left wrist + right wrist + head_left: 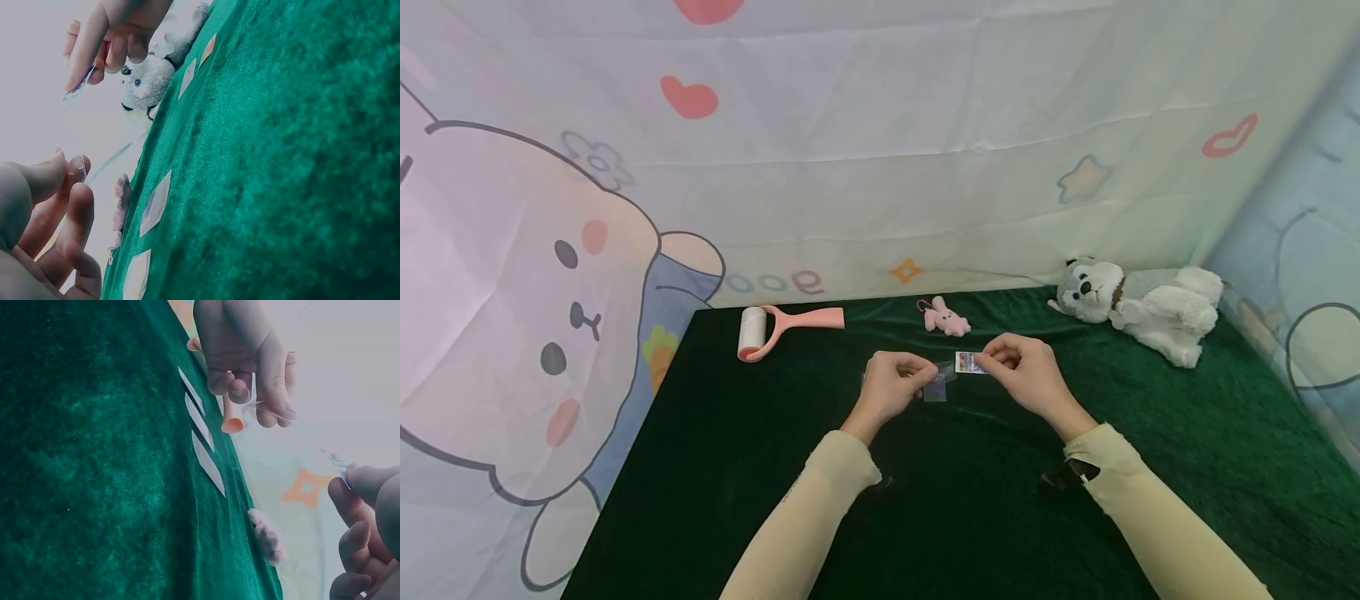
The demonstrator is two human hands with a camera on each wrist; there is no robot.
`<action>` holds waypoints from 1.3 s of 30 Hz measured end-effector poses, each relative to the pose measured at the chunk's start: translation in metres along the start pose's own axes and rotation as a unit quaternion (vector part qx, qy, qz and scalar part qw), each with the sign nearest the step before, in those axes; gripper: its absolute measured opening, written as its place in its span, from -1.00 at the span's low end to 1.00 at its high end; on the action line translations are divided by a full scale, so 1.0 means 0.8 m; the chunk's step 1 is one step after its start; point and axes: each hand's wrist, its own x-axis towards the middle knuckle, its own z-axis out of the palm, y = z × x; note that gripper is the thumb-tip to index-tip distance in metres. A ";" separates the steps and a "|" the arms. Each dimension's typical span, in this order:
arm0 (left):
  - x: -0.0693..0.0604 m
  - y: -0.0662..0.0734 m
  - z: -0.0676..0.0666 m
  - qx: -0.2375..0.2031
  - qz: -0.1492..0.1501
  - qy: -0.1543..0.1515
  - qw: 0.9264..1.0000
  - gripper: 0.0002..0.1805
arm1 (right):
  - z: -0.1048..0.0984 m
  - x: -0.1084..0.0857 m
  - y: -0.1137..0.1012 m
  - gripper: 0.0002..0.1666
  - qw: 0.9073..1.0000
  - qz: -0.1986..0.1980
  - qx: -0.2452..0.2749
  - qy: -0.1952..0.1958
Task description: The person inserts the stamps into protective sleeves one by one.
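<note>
Between thumb and fingers my left hand (891, 383) pinches a thin clear plastic sleeve (947, 371). My right hand (1026, 373) pinches a small printed card (967, 362) by its right end. The card's free end points at the sleeve; in the right wrist view, a small gap shows between the card (336, 461) and the sleeve (275, 412). Both are held above the green cloth. A bluish card (935, 389) lies below the left fingers, partly covered. Several flat cards lie on the cloth in the left wrist view, one pale card (155, 203) nearest the middle.
A pink-handled lint roller (805, 319) lies at the back left of the green-covered table (760, 467). Behind the hands is a small pink plush keychain (946, 318). A grey and white plush dog (1142, 304) lies at the back right, by the printed curtain (887, 167).
</note>
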 end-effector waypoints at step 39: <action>0.000 0.005 0.001 -0.025 -0.019 -0.006 0.999 -0.90 | -0.002 -0.002 0.000 -0.86 1.000 -0.008 -0.004 0.010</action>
